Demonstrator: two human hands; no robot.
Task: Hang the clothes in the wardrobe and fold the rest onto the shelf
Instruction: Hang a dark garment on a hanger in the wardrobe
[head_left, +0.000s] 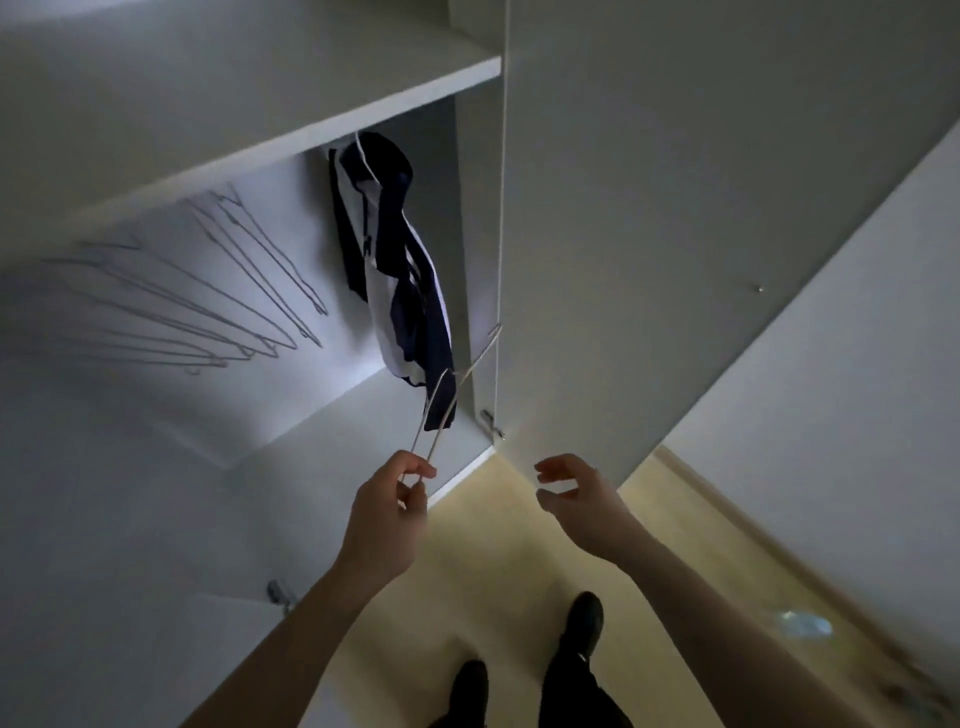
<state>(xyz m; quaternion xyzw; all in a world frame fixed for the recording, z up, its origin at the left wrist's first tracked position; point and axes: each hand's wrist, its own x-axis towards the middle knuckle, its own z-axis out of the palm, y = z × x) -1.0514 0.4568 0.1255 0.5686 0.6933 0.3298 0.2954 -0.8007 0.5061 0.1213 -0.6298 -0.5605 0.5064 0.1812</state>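
Hanger pinched in my left hand, right hand loosely spread, holding nothing.
Its long axis runs up and right toward the hung garment.

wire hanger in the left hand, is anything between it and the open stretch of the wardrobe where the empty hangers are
Nothing visible blocks it. The left hand pinches the wire hanger in front of the open wardrobe. The navy and white garment hangs just behind the hanger's top; the empty hangers are further left.
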